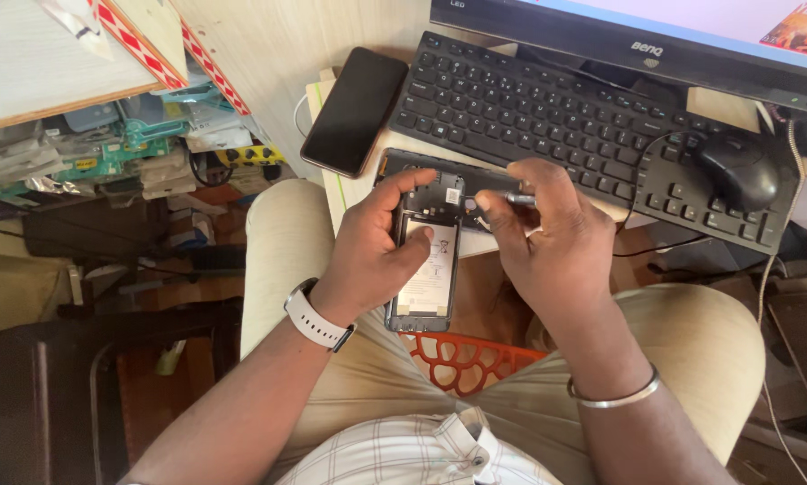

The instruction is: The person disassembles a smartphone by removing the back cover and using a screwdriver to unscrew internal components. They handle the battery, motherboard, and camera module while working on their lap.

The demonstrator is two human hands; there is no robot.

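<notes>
A cluttered desk edge sits above the person's lap. The left hand [368,251] clamps an opened phone [429,260], back cover already off, battery still seated. The right hand [547,238] pinches what looks like a screwdriver [511,199] at its top. Beyond: keyboard [547,117], mouse [740,171].

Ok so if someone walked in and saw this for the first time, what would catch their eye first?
Most likely the opened phone in the middle, its back cover off and battery exposed, gripped by the left hand over the person's lap. Next, the right hand beside it, whose fingers pinch a thin metal tool at the phone's upper end. Behind them sit a black keyboard and a second, intact phone lying face up to its left.
</notes>
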